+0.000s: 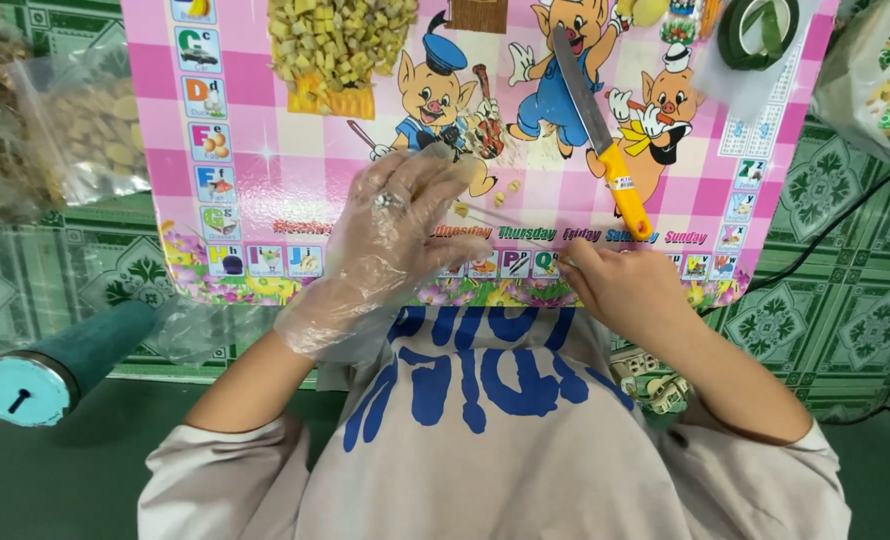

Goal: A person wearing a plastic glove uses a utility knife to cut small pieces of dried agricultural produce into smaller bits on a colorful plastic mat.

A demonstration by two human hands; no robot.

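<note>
Over on the far left, a teal roll with a pale blue end cap (27, 385) lies on the green patterned floor (815, 330), and above it sit clear bags of pale dried slices (90, 125). Next comes the pink checked mat with cartoon pigs (255, 170), spread flat in front of the person. Near its top edge rests a heap of small yellow cubes (340, 40).

The left hand (400, 225), in a loose clear plastic glove, lies over the mat's lower edge with fingers spread and lightly curled; its fingertips meet the near end of a thin skewer (505, 222), where one small yellow cube (460, 210) sits. A few loose cubes lie on the mat just beyond it. The skewer runs rightward, low across the mat, to the bare right hand (620, 285), whose fingers are closed in a pinch on its other end.

Just above that hand, a knife with a yellow handle (597, 130) lies on the mat, blade pointing away from the person. Farther right, at the mat's top corner, sits a roll of dark green tape (758, 30), and a plastic bag (880, 75) lies past the edge.
</note>
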